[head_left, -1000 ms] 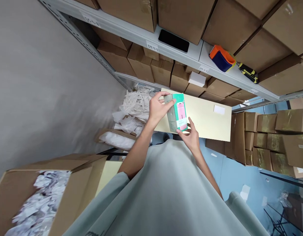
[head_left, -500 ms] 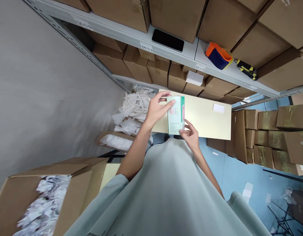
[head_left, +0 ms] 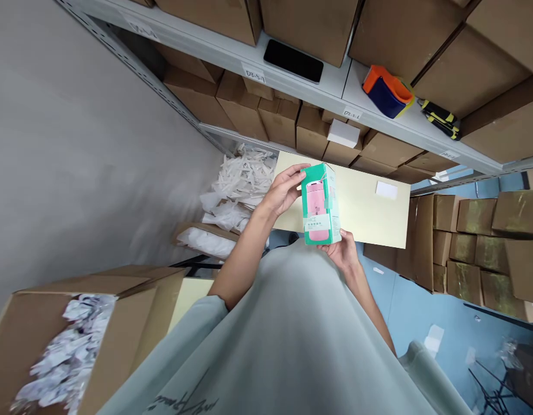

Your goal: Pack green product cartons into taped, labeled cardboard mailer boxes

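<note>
A green and white product box [head_left: 317,210] with a pink cup-like item printed on its front is held up over the pale yellow tabletop [head_left: 370,213]. My left hand [head_left: 286,190] grips its upper left edge, fingers at the top corner. Below, my right hand [head_left: 341,249] supports the lower right corner, thumb against the side and fingers under the bottom. The printed front and a narrow white side face me; the back is hidden.
A shelf [head_left: 231,63] carries cardboard boxes, a black phone [head_left: 293,60], an orange and blue tape dispenser [head_left: 387,92] and yellow-black cutters [head_left: 439,119]. A white card [head_left: 386,190] lies on the tabletop. Paper scraps fill a carton [head_left: 136,340] at lower left; stacked cartons [head_left: 477,213] stand right.
The box has been turned from its white printed panel to the green face with the pink picture. Both hands shifted slightly right and changed their hold on it.
</note>
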Tool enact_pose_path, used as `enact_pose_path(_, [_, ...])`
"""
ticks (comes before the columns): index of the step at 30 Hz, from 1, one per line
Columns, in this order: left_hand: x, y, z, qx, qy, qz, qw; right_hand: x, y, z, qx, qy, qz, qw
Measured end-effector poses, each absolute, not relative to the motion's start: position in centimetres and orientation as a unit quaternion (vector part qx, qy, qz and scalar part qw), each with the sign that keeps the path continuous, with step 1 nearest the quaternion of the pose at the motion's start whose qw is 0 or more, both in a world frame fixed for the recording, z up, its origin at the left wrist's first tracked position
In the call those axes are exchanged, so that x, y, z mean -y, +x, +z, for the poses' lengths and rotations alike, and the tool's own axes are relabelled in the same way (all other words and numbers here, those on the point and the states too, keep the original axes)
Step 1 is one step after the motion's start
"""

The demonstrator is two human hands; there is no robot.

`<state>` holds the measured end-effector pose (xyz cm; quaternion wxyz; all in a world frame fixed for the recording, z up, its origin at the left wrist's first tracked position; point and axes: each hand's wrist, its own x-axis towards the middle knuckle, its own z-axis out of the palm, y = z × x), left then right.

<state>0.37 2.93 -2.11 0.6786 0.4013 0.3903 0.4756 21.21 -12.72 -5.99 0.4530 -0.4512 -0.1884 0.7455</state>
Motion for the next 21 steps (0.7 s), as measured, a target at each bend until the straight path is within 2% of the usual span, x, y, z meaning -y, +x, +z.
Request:
enact_pose_path(5, [-2.5, 2.4, -3.0, -0.399, 0.393, 0.478, 0.677, 13.0, 22.7, -6.5, 0.227, -0.456, 0.757, 0.409])
enact_pose_path(7, [-2.4, 2.7, -3.2, -0.415, 0.395, 0.481, 0.663, 12.6, 23.6, -6.3, 0.280, -0.481, 0.726, 0.404])
enact_pose_path(13, [-1.9, 3.3, -2.5, -0.449, 0.441, 0.432, 0.646, 8.6, 25.1, -3.9, 0.398, -0.538, 0.555, 0.494])
enact_pose_path(21, [0.1, 4.4, -2.5, -0.427, 0.479, 0.425, 0.639, 3.6, 23.8, -3.4, 0.430, -0.501, 0.503, 0.557])
